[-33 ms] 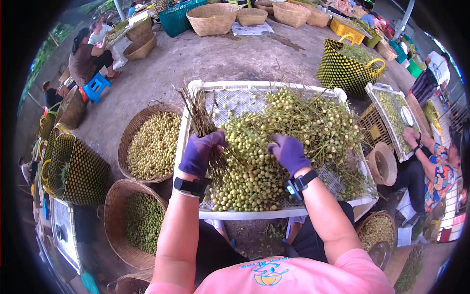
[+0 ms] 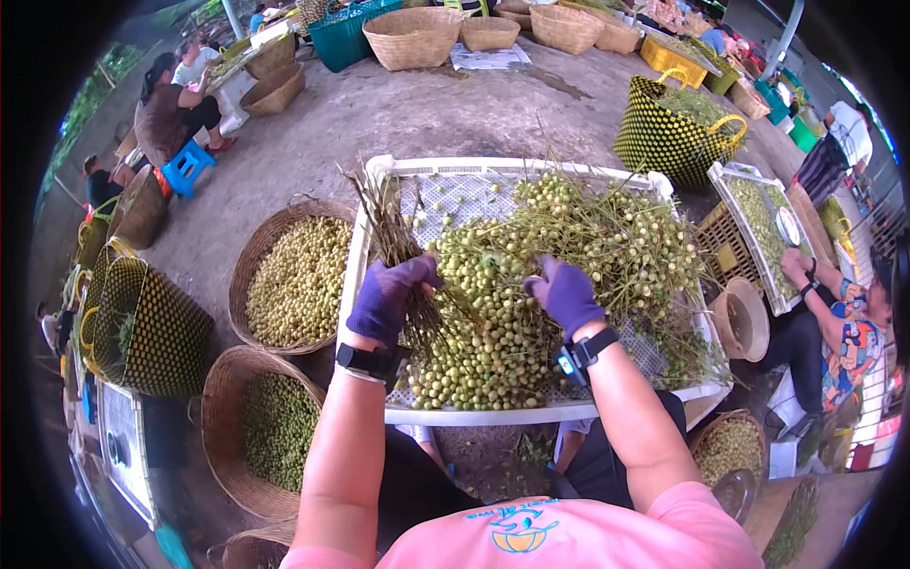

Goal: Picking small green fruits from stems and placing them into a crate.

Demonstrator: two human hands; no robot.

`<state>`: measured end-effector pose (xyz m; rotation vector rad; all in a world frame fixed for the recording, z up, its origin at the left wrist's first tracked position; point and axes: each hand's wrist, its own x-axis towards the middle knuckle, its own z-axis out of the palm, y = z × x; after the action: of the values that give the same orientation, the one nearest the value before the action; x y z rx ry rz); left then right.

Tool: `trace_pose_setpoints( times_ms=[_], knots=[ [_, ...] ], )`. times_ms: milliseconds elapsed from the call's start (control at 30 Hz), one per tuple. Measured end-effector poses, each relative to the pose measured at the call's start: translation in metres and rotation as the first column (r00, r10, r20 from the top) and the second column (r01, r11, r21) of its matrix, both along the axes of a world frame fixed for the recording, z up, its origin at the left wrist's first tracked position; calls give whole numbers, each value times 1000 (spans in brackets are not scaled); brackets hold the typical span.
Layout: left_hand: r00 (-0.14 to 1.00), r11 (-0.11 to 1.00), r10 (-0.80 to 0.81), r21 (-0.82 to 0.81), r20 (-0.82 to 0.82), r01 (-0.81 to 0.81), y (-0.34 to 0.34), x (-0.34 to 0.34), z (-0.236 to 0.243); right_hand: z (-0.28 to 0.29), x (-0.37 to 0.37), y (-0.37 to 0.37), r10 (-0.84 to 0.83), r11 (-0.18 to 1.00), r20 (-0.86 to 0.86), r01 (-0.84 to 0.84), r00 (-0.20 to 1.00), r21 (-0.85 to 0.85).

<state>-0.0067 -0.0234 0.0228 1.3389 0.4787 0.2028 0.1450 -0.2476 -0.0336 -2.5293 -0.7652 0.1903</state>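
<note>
My left hand (image 2: 389, 296), in a purple fingerless glove, is closed round a bundle of dry twigs (image 2: 384, 218) at the left of a white perforated tray (image 2: 436, 185). A pile of small round yellow-green fruit (image 2: 474, 351) covers much of the tray, with tangled fruit-bearing stems (image 2: 626, 247) at its right. My right hand (image 2: 564, 294), also gloved, hovers over the pile's middle, thumb and forefinger slightly apart; nothing shows between them.
Wicker baskets of pale fruit (image 2: 294, 275) and green fruit (image 2: 275, 427) stand left, near a yellow-black woven bag (image 2: 161, 341). Another such bag (image 2: 664, 142) stands behind. A co-worker (image 2: 848, 341) works at a tray on the right; others (image 2: 175, 123) sit farther back.
My right hand has shifted very slightly to the right over the pile. My left hand and the twig bundle look almost unchanged.
</note>
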Motion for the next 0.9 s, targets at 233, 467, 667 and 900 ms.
trace_pose_setpoints(
  times_ms=[233, 467, 667, 900],
  knots=[
    [999, 1000, -7, 14, 53, 6, -21, -1, 17, 67, -37, 19, 63, 885, 520, -288, 852, 366],
    [1000, 990, 2, 138, -4, -1, -39, 7, 13, 19, -52, 30, 495, 788, 155, -517, 855, 335],
    [988, 988, 144, 56, -54, -141, -15, 5, 6, -16, -40, 25, 382, 847, 148, -409, 912, 338],
    [984, 987, -35, 163, 175, 6, -39, 16, 3, 7, -47, 32, 475, 757, 45, -434, 879, 489]
  ],
)
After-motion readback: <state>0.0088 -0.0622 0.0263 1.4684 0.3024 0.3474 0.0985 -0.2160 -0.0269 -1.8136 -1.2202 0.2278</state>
